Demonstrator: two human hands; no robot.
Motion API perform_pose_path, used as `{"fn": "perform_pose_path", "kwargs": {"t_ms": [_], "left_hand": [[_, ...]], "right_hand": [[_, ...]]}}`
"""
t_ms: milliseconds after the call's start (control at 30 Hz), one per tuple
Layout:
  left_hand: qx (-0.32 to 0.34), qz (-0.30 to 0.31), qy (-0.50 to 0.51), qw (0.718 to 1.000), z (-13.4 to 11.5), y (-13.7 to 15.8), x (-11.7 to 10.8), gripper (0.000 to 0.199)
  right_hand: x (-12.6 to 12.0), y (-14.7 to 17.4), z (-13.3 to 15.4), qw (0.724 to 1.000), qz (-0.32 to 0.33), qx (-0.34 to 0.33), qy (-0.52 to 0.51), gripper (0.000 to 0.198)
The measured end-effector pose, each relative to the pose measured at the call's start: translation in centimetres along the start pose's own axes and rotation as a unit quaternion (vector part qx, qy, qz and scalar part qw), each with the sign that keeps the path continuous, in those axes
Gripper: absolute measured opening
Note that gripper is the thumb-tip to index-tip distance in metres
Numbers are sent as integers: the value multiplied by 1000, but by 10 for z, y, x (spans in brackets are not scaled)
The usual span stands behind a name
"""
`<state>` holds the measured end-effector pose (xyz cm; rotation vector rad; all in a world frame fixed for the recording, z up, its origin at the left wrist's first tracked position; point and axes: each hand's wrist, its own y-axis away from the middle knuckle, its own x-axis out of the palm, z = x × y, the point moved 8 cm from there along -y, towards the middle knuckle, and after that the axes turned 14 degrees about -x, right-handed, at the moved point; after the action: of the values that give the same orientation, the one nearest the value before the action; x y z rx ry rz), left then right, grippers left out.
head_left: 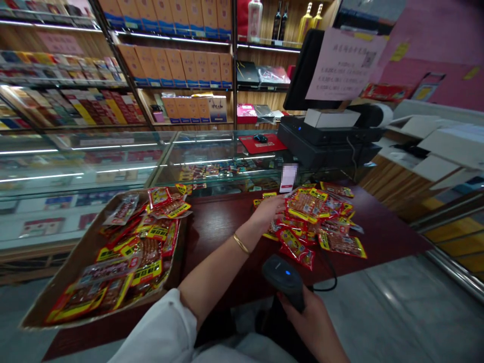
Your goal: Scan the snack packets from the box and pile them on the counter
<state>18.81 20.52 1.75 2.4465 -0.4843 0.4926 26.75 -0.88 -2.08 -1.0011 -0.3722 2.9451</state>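
Observation:
My left hand, with a gold bangle on the wrist, reaches forward to the left side of a loose pile of red and yellow snack packets. Its fingers are stretched out against the packets, and I see nothing held in them. Low in the view, my right hand is wrapped round the handle of a black barcode scanner with a blue light. The scanner's head points towards the counter. Left of my arm, a shallow cardboard box holds many similar packets.
A phone stands behind the pile, against the glass display case. Back right are a monitor and a black cash drawer. A mouse lies on a red mat. A black cable hangs near the scanner.

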Motion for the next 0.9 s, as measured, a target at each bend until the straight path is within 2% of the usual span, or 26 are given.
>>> {"fn": "perform_pose_path", "kwargs": {"t_ms": [100,167,233,300,367,433,500,600,667,700,800,900], "left_hand": [[56,-28,-35,997,-1,31,-18,33],[122,-53,-84,988,-4,71,-46,33],[192,-118,-154,962,-13,120,-84,34],[236,-231,-226,916,-27,174,-132,33],[239,-362,-291,853,-42,226,-186,31],[204,-463,-358,785,-55,269,-239,32],[133,-519,-439,721,-67,296,-285,37],[31,-551,-545,631,-87,311,-333,49],[-4,-567,-584,581,-104,308,-350,53],[-24,-574,-592,565,-112,304,-356,53],[-94,-586,-593,544,-124,285,-372,57],[-97,-587,-604,530,-127,268,-378,61]], "right_hand": [[3,1,-4,1000,2,6,6,28],[7,4,-14,1000,9,17,15,29],[11,7,-27,999,7,27,26,31],[16,5,-38,999,12,27,32,32],[24,-2,-42,998,47,12,33,32],[33,-10,-41,995,93,-4,31,34],[39,-17,-36,992,120,-16,30,36],[46,-23,-23,991,128,-32,30,38],[51,-24,-15,990,134,-43,31,38],[53,-24,-12,989,132,-49,34,38],[52,-24,-6,991,111,-64,46,37],[50,-22,-5,991,101,-78,39,35]]}}
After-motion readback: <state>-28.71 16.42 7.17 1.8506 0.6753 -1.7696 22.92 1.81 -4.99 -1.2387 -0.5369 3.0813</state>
